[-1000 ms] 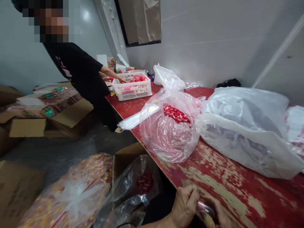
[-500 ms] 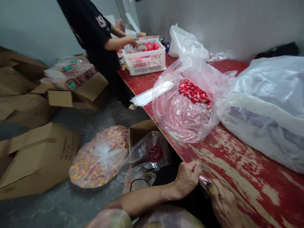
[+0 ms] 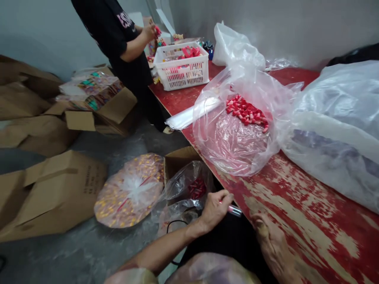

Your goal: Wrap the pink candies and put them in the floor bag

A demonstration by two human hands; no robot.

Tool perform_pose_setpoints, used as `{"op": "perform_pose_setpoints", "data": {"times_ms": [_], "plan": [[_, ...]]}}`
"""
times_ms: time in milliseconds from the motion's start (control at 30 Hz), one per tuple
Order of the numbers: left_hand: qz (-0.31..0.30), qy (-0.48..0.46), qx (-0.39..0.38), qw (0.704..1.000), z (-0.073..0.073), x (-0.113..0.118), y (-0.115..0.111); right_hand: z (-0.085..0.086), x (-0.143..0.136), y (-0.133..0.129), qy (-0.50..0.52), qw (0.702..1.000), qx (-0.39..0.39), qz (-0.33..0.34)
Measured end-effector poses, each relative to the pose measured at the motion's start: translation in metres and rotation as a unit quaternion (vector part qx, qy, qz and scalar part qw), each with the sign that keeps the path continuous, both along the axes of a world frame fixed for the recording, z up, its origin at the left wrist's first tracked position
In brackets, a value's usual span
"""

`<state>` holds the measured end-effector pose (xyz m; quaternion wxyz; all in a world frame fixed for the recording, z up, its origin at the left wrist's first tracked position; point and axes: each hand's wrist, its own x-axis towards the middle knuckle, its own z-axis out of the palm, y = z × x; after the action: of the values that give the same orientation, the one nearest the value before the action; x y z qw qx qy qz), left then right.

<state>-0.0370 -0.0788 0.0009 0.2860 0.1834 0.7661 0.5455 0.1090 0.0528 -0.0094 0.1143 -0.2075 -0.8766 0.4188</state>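
My left hand [image 3: 215, 206] is closed around a short shiny tube [image 3: 235, 210], clear and silvery with a hint of pink, whose end sticks out towards the right. It is over my lap, just off the table's front edge. My right hand [image 3: 271, 242] is curled at that edge, thumb bent over the fingers, apart from the tube; whatever it may hold is hidden. Beyond both hands, an open clear plastic bag [image 3: 237, 154] on the table has a heap of small red and pink pieces [image 3: 245, 110] inside.
The worn red table [image 3: 296, 197] bears a large stuffed white bag [image 3: 334, 130], a flat plastic sheet stack [image 3: 192, 112] and a white basket [image 3: 183, 77]. A person [image 3: 118, 39] stands behind it. Cartons [image 3: 68, 185], a round bag [image 3: 130, 191] and an open box [image 3: 180, 157] are on the floor.
My left hand has drawn left with the tube, away from my right hand, which was touching its end. The other person's hand has risen from the basket with something red.
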Motion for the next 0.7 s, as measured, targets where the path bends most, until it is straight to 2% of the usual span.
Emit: {"op": "perform_pose_setpoints", "data": {"times_ms": [67,133,167,267,367,467,533,600,700], "plan": [[0.081,0.065,-0.081,0.991,-0.013,-0.022,-0.024,-0.005,0.004,0.008,0.023,0.999,0.004,-0.028],[0.125,0.137,-0.208,0.960,-0.031,-0.046,-0.047,-0.008,0.011,0.018,0.029,0.996,0.011,-0.078],[0.134,0.150,-0.234,0.951,-0.040,-0.058,-0.056,-0.009,0.015,0.023,0.024,0.994,0.013,-0.105],[0.142,0.180,-0.261,0.938,-0.060,-0.083,-0.071,-0.008,0.026,0.045,0.006,0.984,0.020,-0.179],[0.174,0.240,-0.216,0.930,-0.059,-0.092,-0.064,-0.003,0.033,0.079,-0.013,0.961,0.055,-0.270],[0.204,0.354,-0.089,0.908,-0.038,-0.098,-0.034,-0.004,0.028,0.131,-0.009,0.932,0.137,-0.335],[0.181,0.404,-0.031,0.896,-0.019,-0.109,-0.001,-0.009,0.018,0.171,0.015,0.911,0.236,-0.337],[0.142,0.411,-0.036,0.900,-0.001,-0.127,0.040,-0.015,0.002,0.211,-0.001,0.895,0.319,-0.311],[0.101,0.407,-0.083,0.904,0.015,-0.160,0.108,-0.021,-0.022,0.262,-0.051,0.876,0.357,-0.321]]}}
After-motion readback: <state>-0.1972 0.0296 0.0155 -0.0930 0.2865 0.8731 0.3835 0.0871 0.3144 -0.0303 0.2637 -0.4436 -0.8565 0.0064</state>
